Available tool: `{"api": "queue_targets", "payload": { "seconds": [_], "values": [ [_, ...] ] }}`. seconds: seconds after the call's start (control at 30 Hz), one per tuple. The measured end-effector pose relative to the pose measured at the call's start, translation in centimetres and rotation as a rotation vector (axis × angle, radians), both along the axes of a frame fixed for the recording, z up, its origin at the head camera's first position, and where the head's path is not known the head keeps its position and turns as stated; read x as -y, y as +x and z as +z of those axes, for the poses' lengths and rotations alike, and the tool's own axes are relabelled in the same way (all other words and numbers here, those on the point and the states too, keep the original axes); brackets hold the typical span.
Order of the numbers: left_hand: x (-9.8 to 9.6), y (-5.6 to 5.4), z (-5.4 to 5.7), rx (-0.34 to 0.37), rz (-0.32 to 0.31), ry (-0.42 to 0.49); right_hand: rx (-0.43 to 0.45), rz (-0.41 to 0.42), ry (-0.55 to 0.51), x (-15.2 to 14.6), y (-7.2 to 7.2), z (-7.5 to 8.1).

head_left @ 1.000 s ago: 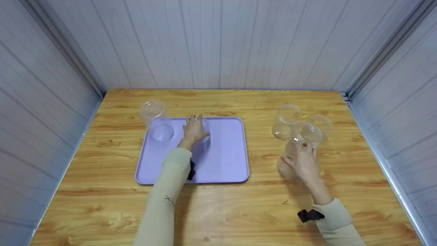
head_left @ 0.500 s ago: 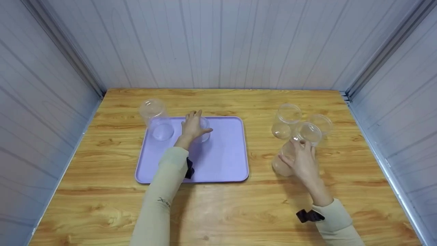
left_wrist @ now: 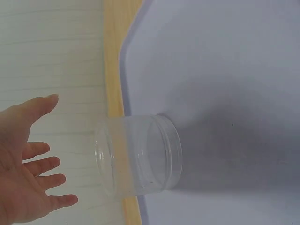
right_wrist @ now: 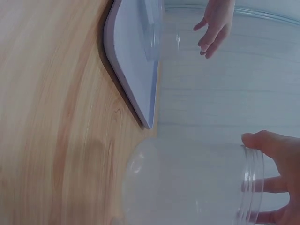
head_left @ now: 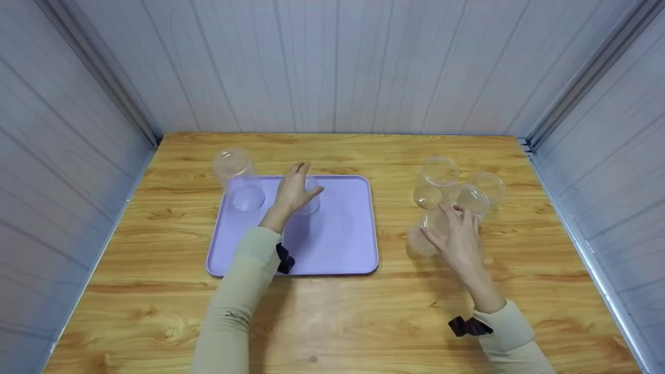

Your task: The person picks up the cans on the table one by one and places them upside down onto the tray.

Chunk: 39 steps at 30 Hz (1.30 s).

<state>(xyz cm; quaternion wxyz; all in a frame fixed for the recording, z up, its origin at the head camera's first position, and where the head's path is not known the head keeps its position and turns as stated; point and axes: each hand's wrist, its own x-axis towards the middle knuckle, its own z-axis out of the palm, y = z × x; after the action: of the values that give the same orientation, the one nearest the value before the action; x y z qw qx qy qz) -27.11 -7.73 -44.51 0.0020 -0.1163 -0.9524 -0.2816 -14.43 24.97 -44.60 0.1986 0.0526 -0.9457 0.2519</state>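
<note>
- Far left, a clear jar stands at the back corner of the purple tray.
- The left hand, fingers spread and holding nothing, hangs just beside a shorter jar on the tray.
- The right hand pinches a rimmed jar over the counter; probably a carrying step, calling for a steady grip towards the tray.
- Far right, three more jars stand close together.

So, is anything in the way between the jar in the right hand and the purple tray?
Nothing I can see. Between the jar held by the right hand and the tray lies only wooden tabletop. The left hand is farther left.
</note>
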Motion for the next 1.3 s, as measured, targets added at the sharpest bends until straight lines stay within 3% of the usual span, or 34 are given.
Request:
{"api": "queue_targets", "payload": {
  "seconds": [0.43, 0.67, 0.83, 1.07, 1.3],
  "values": [
    [-0.7, 2.0, 1.2, -0.003, -0.019, 0.187, -0.113, 0.020, -0.104, 1.4, -0.4, 0.1],
    [-1.0, 3.0, 1.1, -0.024, -0.021, 0.297, -0.190, 0.055, -0.159, 1.9, -0.8, -0.3],
    [-1.3, 3.7, 1.0, -0.068, -0.019, 0.363, -0.148, 0.094, -0.265, 2.4, -1.0, -0.5],
    [-2.1, 4.6, 0.5, -0.118, -0.072, 0.482, -0.095, 0.107, -0.420, 3.1, -1.7, -0.8],
    [-2.8, 5.3, 0.0, -0.153, -0.103, 0.577, 0.014, 0.125, -0.584, 3.8, -2.0, -0.7]
  ]
}}
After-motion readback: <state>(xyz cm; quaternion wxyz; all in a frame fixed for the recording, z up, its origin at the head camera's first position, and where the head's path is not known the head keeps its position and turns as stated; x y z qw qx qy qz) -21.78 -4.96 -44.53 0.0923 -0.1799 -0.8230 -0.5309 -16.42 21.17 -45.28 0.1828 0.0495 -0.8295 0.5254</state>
